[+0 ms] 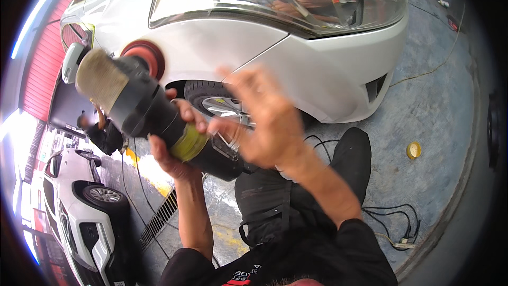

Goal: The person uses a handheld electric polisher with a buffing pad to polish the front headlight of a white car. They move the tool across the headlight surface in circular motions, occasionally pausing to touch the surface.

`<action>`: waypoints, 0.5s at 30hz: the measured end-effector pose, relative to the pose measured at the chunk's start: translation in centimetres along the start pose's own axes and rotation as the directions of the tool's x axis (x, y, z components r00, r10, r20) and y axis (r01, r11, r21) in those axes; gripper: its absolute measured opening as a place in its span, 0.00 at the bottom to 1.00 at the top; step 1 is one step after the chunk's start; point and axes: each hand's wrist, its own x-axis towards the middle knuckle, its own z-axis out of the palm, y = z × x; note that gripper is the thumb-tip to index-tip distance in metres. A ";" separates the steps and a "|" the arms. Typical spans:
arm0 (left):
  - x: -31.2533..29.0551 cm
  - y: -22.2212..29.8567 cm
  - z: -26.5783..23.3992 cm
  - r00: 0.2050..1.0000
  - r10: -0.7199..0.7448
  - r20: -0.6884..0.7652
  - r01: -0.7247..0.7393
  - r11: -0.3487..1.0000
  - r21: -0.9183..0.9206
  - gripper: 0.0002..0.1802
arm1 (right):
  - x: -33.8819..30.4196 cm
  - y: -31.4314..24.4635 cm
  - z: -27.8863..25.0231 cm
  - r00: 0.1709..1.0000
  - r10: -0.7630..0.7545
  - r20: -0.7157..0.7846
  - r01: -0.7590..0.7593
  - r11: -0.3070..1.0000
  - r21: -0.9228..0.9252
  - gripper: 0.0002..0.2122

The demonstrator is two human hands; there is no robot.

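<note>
My left hand (pixel 168 154) is wrapped round the body of a black car polisher (pixel 159 111) with a yellow-green band. The polisher's red backing pad (pixel 150 58) is close to the white car's front fender (pixel 211 42); whether it touches the paint I cannot tell. A worn tan cover is on the tool's front end. My right hand (pixel 270 122) is raised beside the rear of the polisher, blurred by motion, its thumb and fingers apart with nothing seen in them. Behind the hands is the car's front wheel (pixel 225 103).
The car's headlight (pixel 286 0) lies ahead. A black cable coil (pixel 394 220) and a yellow round container (pixel 414 150) sit on the grey floor to the right. At left are a floor grate (pixel 159 220), another white car (pixel 74 217) and a person in dark clothes (pixel 106 135).
</note>
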 end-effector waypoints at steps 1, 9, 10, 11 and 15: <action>-0.5 0.0 -0.9 0.999 0.039 0.002 -0.039 0.998 -0.039 0.53 | 1.2 1.5 -0.7 0.987 -0.073 -0.146 0.042 0.979 -0.201 0.33; -5.5 0.7 -3.9 0.994 0.076 -0.073 -0.078 0.997 -0.026 0.51 | 7.8 8.0 -6.2 0.879 -0.476 0.036 0.291 0.474 -0.831 0.26; -5.8 0.7 -4.2 0.994 0.072 -0.079 -0.074 0.997 -0.021 0.51 | 7.7 8.2 -6.3 0.876 -0.481 0.039 0.299 0.478 -0.826 0.26; -6.1 0.8 -4.5 0.994 0.066 -0.085 -0.067 0.998 -0.010 0.51 | 7.5 8.1 -6.4 0.874 -0.484 0.039 0.306 0.487 -0.818 0.26; -6.9 0.7 -5.4 0.993 0.025 -0.119 -0.027 1.000 -0.015 0.52 | 7.3 7.7 -6.8 0.888 -0.447 0.106 0.324 0.446 -0.835 0.26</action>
